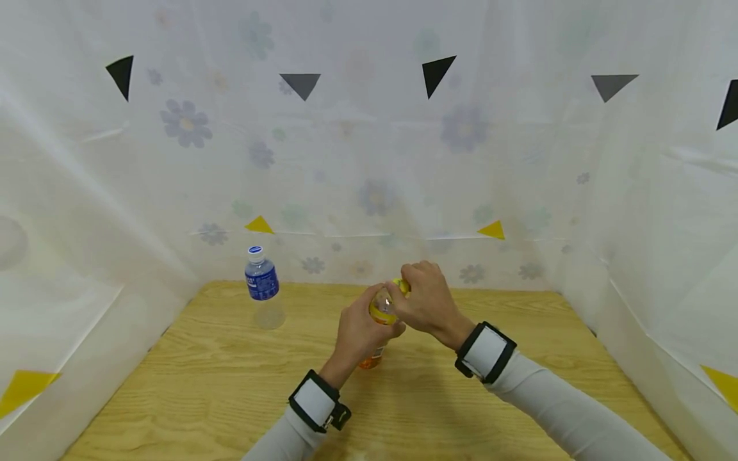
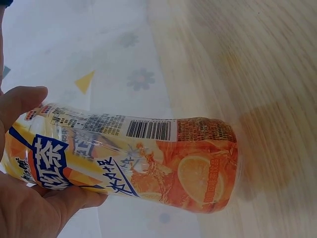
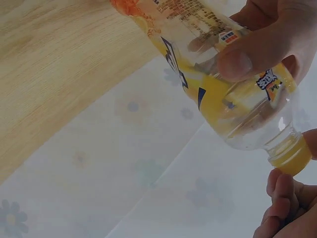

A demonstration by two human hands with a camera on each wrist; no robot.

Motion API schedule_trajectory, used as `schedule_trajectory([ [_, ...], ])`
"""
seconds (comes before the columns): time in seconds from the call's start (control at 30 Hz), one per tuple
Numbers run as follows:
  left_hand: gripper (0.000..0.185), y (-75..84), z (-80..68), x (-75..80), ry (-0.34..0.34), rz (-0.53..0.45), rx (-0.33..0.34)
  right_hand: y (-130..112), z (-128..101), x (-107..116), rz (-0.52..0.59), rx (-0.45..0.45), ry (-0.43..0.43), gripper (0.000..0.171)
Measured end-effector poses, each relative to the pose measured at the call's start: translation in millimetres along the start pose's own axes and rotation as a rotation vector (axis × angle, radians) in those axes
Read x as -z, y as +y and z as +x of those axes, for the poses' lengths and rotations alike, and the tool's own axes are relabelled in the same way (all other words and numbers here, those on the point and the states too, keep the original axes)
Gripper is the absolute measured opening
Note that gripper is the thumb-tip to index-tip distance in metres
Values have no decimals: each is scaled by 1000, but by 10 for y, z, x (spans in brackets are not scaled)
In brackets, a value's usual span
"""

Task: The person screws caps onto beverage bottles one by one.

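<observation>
A clear plastic tea bottle [image 2: 173, 163] with an orange and yellow label is between the two hands, its base close over the wooden table. My left hand [image 1: 360, 330] grips the bottle round its upper body, thumb on one side and fingers on the other. At the neck, my right hand [image 1: 426, 298] pinches the yellow cap [image 3: 292, 157] between thumb and curled fingers. The cap sits on the bottle's mouth. In the head view the hands hide much of the bottle; the right wrist view shows its clear shoulder and neck.
A second clear bottle [image 1: 262, 283] with a blue label and white cap stands at the back left of the wooden table [image 1: 202, 384]. White flower-patterned sheeting [image 1: 369, 160] encloses the table at the back and sides, with triangle markers on it.
</observation>
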State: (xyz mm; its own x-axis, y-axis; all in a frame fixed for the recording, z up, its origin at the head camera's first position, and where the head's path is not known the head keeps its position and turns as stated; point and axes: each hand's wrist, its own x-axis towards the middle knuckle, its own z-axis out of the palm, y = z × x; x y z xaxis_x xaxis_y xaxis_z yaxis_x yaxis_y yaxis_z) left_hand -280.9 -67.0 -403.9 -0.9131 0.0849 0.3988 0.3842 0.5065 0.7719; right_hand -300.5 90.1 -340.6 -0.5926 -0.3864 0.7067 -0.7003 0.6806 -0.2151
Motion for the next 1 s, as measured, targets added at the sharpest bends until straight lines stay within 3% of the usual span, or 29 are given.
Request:
schedule_trajectory([
  [0.2,74,7,7,-9,3,11,2,32,3,-20,19,16,39,47],
  [0.63,74,26,1,-10,-6,15,32,43,-37,-9,13,-36,15,49],
  [0.8,75,43,3,-15,-10,27,37,20,-20,57,-42,-55,-45,48],
  [1.0,74,49,5,-7,-21,3,53,-82,9,197,-102,-101,-189,37],
])
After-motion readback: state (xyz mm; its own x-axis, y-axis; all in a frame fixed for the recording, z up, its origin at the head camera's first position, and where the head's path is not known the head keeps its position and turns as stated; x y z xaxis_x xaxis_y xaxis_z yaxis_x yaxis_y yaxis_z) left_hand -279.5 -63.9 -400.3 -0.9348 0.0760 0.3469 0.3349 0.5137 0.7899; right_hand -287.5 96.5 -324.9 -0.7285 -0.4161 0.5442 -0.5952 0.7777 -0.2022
